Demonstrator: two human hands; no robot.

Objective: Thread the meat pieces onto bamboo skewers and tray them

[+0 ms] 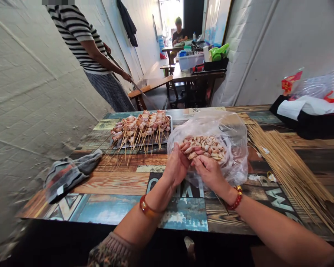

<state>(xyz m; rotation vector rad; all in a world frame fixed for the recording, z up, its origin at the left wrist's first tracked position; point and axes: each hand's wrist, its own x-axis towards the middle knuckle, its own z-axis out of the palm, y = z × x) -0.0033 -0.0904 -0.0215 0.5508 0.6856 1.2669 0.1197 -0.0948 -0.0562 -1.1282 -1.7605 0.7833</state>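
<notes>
An open clear plastic bag point(241, 139) holds a heap of unpeeled garlic cloves point(210, 142). At its near edge, my left hand point(176, 165) curls its fingers around garlic cloves. My right hand point(210, 172) is closed in a pinch right beside the left fingertips. A thin wooden skewer point(222, 203) sticks out below my right hand; its upper part is hidden by the fingers. Left of the bag, a metal tray point(171, 124) bears a pile of garlic cloves threaded on skewers point(144, 124), their sticks pointing toward me.
Many bare bamboo skewers point(289, 174) lie on the right of the patterned table point(114, 209). A grey cloth point(72, 174) lies at the left. A black bag point(308, 124) with plastic packaging stands far right. One person point(80, 44) holds a long handle; another person point(179, 36) sits behind.
</notes>
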